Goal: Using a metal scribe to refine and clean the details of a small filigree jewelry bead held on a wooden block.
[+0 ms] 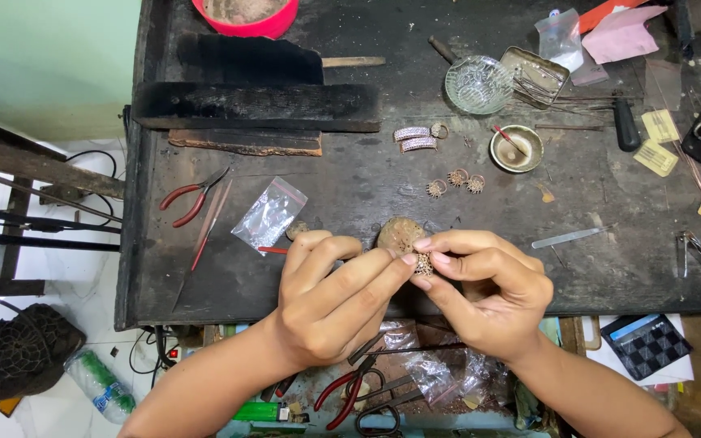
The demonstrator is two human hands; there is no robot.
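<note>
While both hands pinch ornament (423, 264), clear bag (269, 214) lies left.

Single head view looks steeply down, close over the dark workbench (350, 186)

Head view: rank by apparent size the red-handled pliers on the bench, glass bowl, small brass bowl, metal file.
1. red-handled pliers
2. metal file, about alike in length, thinner; unsure
3. glass bowl
4. small brass bowl
</note>
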